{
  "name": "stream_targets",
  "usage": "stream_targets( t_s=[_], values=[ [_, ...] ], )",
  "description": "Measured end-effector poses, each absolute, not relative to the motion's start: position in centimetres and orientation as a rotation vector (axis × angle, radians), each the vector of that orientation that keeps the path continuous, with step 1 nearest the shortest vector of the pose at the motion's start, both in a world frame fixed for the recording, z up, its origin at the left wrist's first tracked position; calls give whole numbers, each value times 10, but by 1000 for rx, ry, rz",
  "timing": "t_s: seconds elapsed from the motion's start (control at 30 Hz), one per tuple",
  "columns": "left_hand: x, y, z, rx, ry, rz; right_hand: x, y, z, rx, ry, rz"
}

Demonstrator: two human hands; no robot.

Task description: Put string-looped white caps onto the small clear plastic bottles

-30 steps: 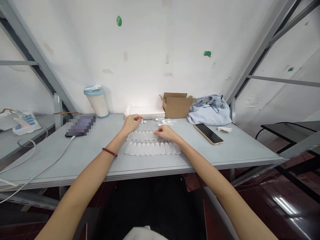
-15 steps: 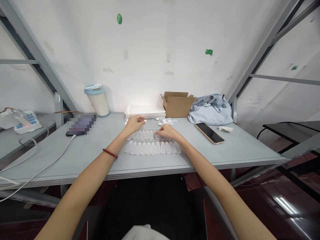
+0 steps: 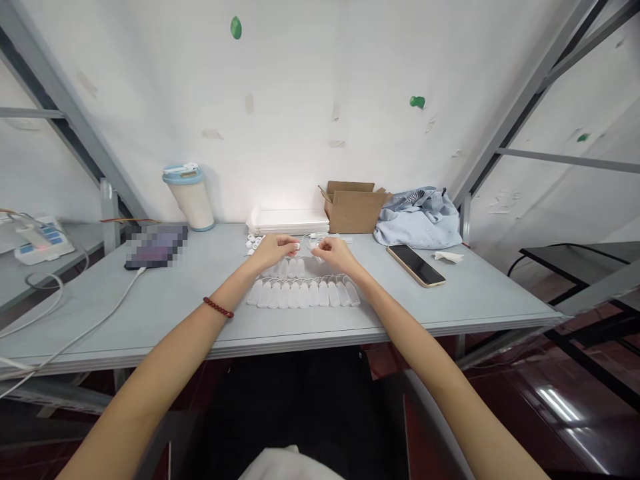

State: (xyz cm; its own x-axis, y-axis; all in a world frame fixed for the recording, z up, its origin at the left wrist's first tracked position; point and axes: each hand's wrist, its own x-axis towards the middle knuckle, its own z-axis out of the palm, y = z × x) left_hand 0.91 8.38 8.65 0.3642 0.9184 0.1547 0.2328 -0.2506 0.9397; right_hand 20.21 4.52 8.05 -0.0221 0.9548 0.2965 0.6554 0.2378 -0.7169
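Observation:
My left hand (image 3: 278, 249) pinches a small white round piece (image 3: 297, 247) between thumb and fingertips. Close beside it, my right hand (image 3: 334, 251) has its fingers closed on a translucent white tube-like piece with a thin loop (image 3: 315, 245); its body is mostly hidden by the fingers. Below both hands, a long row of similar translucent pieces (image 3: 300, 295) lies on the table, thin white loops at their upper ends. A shorter row (image 3: 290, 269) sits behind it, partly covered by my left hand. Several small white round pieces (image 3: 251, 243) lie left of my left hand.
Behind my hands are a stack of white flat packs (image 3: 290, 220), an open cardboard box (image 3: 356, 212) and a bundled pale-blue cloth (image 3: 419, 220). A phone (image 3: 416, 265) and crumpled tissue (image 3: 449, 257) lie right; a tumbler (image 3: 190, 200) and cabled device (image 3: 156, 247) stand left.
My right hand has risen from the shorter row with a translucent piece and come up near my left hand. My left hand has shifted slightly right, still pinching the small round piece.

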Motion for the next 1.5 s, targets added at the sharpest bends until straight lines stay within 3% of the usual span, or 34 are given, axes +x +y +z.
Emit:
stream_targets(
  t_s=[0.6, 0.93, 1.5],
  values=[
    [22, 64, 97, 1652, 944, 1044, 195, 37, 79, -1504, -1980, -110],
    [20, 65, 98, 1533, 911, 972, 196, 45, 69, -1238, -2058, -590],
    [17, 66, 100, 1526, 815, 1039, 198, 46, 68, -1112, -1942, -645]
  ],
)
